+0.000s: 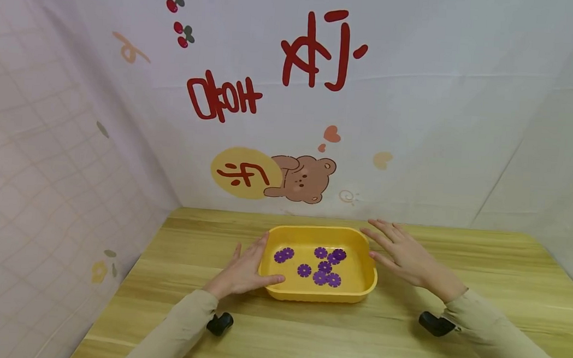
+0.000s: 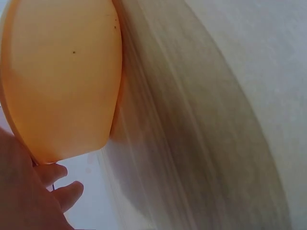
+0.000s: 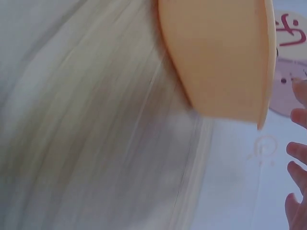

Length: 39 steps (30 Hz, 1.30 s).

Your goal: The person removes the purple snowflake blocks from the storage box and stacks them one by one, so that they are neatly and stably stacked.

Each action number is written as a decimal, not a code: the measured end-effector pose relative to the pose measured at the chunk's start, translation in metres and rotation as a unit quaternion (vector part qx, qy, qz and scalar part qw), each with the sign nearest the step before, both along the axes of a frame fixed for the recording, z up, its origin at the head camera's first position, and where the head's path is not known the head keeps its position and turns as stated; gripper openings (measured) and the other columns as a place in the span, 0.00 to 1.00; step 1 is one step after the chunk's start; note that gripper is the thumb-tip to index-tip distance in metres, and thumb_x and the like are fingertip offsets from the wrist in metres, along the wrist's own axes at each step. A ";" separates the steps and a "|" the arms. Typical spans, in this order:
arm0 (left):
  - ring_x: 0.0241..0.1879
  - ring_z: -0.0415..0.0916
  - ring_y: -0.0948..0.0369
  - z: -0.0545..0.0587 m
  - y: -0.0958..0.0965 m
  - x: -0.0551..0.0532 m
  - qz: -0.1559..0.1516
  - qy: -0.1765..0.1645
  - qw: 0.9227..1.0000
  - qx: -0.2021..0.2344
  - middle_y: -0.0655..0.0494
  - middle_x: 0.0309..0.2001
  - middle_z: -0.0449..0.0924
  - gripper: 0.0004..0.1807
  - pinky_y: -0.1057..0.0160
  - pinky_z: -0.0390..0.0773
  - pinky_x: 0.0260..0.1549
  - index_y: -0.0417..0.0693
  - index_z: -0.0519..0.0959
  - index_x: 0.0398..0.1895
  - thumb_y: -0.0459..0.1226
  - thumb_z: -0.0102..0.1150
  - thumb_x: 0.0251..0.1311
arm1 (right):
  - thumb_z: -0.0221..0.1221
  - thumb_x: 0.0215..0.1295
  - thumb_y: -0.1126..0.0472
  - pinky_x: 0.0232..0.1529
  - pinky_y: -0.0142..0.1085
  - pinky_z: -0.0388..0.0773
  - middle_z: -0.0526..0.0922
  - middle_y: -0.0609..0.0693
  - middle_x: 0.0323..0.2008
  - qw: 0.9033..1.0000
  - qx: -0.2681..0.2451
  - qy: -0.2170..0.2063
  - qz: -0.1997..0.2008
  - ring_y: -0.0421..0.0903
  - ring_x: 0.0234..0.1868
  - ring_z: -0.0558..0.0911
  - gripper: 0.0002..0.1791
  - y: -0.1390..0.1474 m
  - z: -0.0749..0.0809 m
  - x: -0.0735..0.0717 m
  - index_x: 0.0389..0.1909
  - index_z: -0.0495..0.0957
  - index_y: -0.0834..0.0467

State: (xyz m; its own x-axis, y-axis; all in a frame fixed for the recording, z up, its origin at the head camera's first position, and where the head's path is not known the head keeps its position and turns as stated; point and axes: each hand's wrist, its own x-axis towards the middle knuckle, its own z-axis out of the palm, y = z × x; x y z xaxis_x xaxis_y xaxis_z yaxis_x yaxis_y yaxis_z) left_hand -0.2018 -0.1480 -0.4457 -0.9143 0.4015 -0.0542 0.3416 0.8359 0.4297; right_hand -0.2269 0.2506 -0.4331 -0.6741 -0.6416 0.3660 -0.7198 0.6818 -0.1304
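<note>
Yellow tray (image 1: 318, 297), right hand (image 1: 409, 260) splayed beside.

The sleeved left forearm (image 1: 174, 328) slanted up from the lower left of the head view, the sleeved right forearm (image 1: 508, 335) from the lower right. The left grip (image 1: 244, 269) lay spread, its thumb stretched rightward, apart from the upward-pointing fingers. The right grip (image 1: 405, 257) reached up and leftward, its fingers extended and parted, the thumb lowest.
</note>
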 end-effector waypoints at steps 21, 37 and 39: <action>0.70 0.50 0.44 -0.002 -0.006 -0.003 -0.031 -0.088 0.989 0.111 0.39 0.75 0.40 0.70 0.45 0.55 0.64 0.45 0.28 0.76 0.59 0.70 0.48 | 0.48 0.76 0.49 0.60 0.54 0.66 0.62 0.58 0.69 0.982 -0.061 -0.174 0.049 0.56 0.66 0.66 0.27 -0.075 -0.002 -0.001 0.70 0.64 0.57; 0.69 0.53 0.44 -0.003 -0.006 -0.002 -0.019 -0.097 0.988 0.121 0.40 0.75 0.42 0.70 0.47 0.58 0.64 0.51 0.27 0.77 0.58 0.71 0.47 | 0.55 0.70 0.63 0.54 0.53 0.71 0.74 0.63 0.53 0.970 -0.130 -0.204 -0.012 0.60 0.54 0.74 0.17 -0.100 -0.016 -0.007 0.56 0.74 0.66; 0.69 0.53 0.45 -0.003 -0.006 -0.003 -0.020 -0.097 0.987 0.123 0.41 0.75 0.42 0.69 0.47 0.58 0.64 0.52 0.27 0.77 0.58 0.71 0.47 | 0.55 0.68 0.64 0.52 0.53 0.71 0.76 0.64 0.51 0.969 -0.138 -0.206 -0.019 0.60 0.51 0.74 0.16 -0.101 -0.014 -0.007 0.54 0.75 0.67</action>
State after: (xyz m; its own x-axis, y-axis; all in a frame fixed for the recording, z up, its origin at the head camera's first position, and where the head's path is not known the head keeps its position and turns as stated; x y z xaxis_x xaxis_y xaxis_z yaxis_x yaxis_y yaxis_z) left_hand -0.2045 -0.1539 -0.4489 -0.8797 0.4592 -0.1234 0.2628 0.6858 0.6787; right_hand -0.2341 0.1492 -0.4473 -0.8205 -0.5297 0.2149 -0.5431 0.6053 -0.5820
